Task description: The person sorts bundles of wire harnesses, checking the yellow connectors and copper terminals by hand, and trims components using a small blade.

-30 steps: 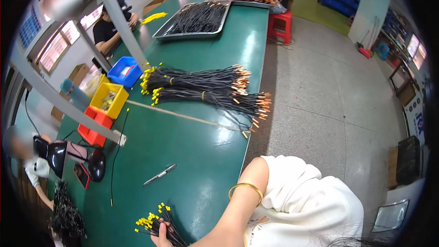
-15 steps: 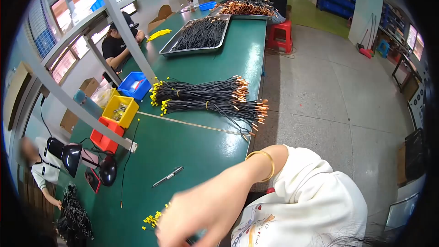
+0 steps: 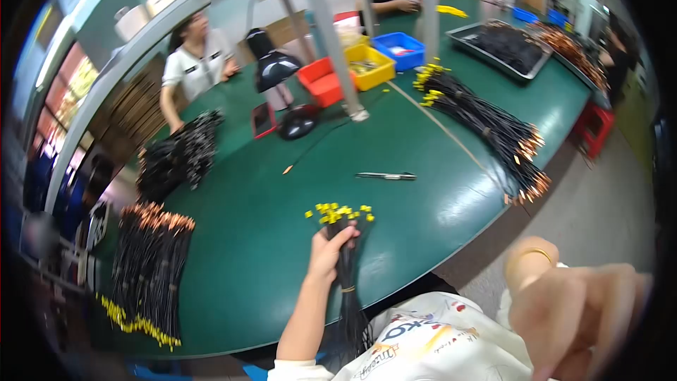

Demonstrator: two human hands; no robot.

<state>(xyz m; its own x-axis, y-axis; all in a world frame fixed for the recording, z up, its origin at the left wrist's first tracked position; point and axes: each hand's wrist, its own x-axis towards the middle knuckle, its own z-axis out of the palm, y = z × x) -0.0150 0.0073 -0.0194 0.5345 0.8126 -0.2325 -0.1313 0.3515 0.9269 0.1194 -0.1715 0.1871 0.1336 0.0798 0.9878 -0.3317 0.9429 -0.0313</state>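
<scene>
My left hand (image 3: 328, 252) is wrapped round a bundle of black cables (image 3: 346, 268) just below their yellow ends (image 3: 340, 213). A thin tan band circles the bundle lower down, and its lower end hangs near the table's front edge by my shirt. Off to the right, away from the bundle, my right hand (image 3: 582, 314) is raised close to the camera. It is smeared by motion, so its grip cannot be made out. A pen (image 3: 386, 176) lies on the green table (image 3: 254, 240) beyond the bundle.
Banded cable bundles (image 3: 486, 123) lie at right, more (image 3: 151, 275) at left. A single cable (image 3: 310, 149) lies near the black lamp (image 3: 296, 121). Red (image 3: 321, 85), yellow (image 3: 377, 77) and blue (image 3: 402, 49) bins stand by a post. A co-worker (image 3: 201, 53) touches dark cables (image 3: 187, 152).
The view has swung left, bringing my left hand and its cable bundle into sight. My right hand has moved from over the yellow ends out to the right side.
</scene>
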